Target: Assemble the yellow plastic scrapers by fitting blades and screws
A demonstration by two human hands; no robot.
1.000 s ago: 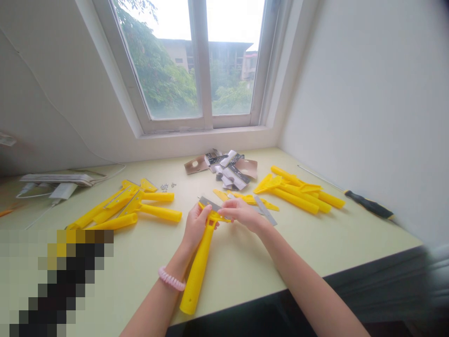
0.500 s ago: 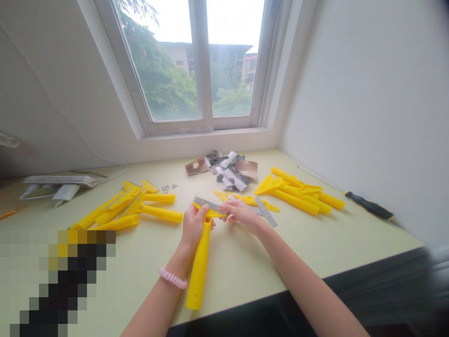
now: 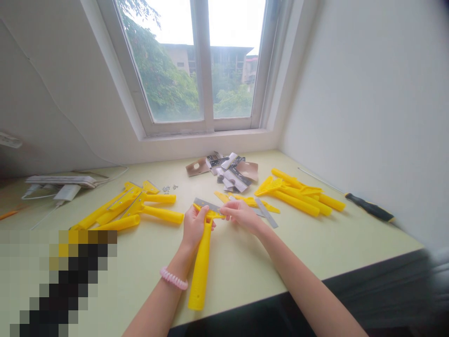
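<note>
Toward the front edge of the table (image 3: 242, 269), the left hand (image 3: 192, 227) clasps a yellow-handled scraper (image 3: 200, 271); the right hand (image 3: 244, 216) pinches its blade's (image 3: 204, 203) end.

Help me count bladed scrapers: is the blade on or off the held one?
On: the grey blade lies along the top of the yellow scraper, left hand gripping it. Whether it is fastened, I cannot tell.
</note>
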